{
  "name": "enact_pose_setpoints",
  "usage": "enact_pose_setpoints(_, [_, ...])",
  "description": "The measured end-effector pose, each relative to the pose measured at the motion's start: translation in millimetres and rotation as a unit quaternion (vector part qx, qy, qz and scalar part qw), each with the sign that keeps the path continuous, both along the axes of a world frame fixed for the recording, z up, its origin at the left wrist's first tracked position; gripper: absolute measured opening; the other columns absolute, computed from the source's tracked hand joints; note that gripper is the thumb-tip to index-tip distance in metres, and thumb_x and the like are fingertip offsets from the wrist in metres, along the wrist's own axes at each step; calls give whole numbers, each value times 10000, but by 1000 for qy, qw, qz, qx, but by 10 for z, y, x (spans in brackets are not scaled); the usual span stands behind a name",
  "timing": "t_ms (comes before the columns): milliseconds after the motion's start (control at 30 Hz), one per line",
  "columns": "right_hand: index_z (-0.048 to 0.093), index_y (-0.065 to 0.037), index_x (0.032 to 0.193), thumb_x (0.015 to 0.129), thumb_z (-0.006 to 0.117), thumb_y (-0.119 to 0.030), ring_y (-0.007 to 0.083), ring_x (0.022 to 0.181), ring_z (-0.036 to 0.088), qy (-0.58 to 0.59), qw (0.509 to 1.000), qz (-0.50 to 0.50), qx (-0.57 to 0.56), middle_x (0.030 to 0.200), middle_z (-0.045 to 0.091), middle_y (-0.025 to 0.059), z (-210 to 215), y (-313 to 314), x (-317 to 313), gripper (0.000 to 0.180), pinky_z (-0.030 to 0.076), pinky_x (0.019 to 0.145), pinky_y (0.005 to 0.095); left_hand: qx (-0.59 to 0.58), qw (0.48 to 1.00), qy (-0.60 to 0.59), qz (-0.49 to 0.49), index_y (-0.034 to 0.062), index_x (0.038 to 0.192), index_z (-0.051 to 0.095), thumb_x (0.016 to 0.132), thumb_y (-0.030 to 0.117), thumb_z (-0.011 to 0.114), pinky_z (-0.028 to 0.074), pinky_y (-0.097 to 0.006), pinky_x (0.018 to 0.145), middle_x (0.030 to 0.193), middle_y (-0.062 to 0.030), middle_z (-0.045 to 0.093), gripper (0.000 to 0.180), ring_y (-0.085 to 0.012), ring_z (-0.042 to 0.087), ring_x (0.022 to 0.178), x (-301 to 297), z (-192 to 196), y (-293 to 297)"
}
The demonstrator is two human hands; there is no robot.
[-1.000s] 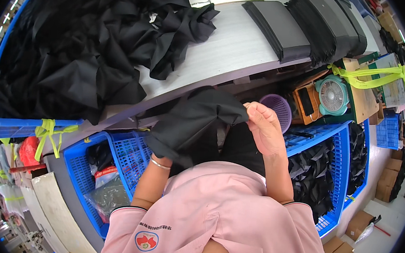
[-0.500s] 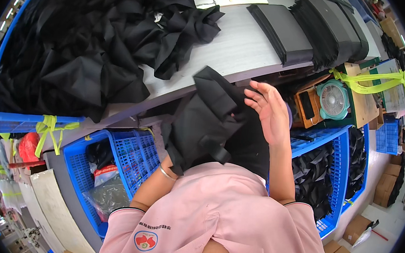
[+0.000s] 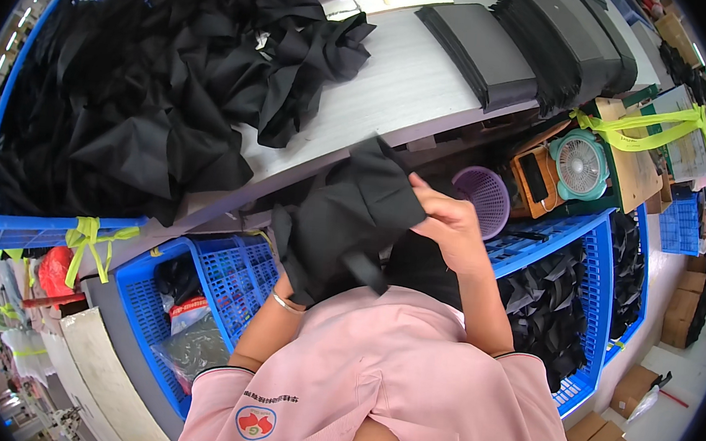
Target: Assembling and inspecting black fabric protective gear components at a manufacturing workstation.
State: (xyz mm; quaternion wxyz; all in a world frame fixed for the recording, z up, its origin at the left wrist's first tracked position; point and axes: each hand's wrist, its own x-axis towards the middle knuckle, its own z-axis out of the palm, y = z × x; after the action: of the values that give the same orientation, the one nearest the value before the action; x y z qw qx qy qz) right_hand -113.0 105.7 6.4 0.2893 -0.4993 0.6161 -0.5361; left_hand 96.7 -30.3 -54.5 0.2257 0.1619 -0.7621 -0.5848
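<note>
A black fabric piece (image 3: 345,211), shaped like a soft bag with a short strap hanging off it, is held up in front of my body. My right hand (image 3: 451,225) is closed on its right edge, thumb and fingers pinching the cloth. The cloth covers my left hand, whose fingers are out of sight; only the left wrist (image 3: 284,288) with a silver bangle shows below it. Black trousers on my lap lie behind the piece.
A large blue crate (image 3: 20,229) heaped with black fabric pieces (image 3: 145,101) stands at the far left. Grey-black stacks (image 3: 502,57) lie on the white table (image 3: 399,82). Around me are a purple basket (image 3: 485,203), a small fan (image 3: 580,166) and blue crates (image 3: 593,309) at both sides.
My right hand was open and raised beside the fabric; it has moved down and left and closed on the fabric's edge. The fabric has turned and spread out slightly.
</note>
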Motion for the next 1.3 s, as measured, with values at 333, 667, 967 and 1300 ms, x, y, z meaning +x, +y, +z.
enact_pose_setpoints(333, [475,-113,876,810,725,-62,87,774,469,-466,883,16,-57,797,512,-28,-6,241,-204,264,370,728,254,376,925,34,35,3,1359,561,945,121,650,482,-332,1008,1329,-92,604,440,-191,586,1163,34,-246,-102])
enact_pose_setpoints(667, [529,-53,1040,832,681,-7,118,1043,568,-40,990,-81,-107,1037,574,35,267,-559,-1252,261,327,1110,325,312,949,-27,46,-41,1428,480,1004,151,584,412,-331,1079,1420,-102,541,477,-196,517,1264,-541,-279,-240])
enact_pose_setpoints(967, [560,-1,1296,926,644,-21,226,1148,593,166,922,-339,-87,1301,600,128,-490,-563,-1208,380,462,962,332,289,931,47,216,-28,1182,659,934,25,683,568,-273,795,996,-83,707,255,-126,683,842,-658,-34,-195])
enact_pose_setpoints(1300, [563,-6,1336,977,669,-210,110,1104,599,-293,930,-187,-119,1237,627,44,-1121,-457,-896,426,468,961,254,331,943,34,6,7,1317,578,976,150,648,475,-238,920,1217,-11,632,376,-79,580,1067,-1547,20,-903])
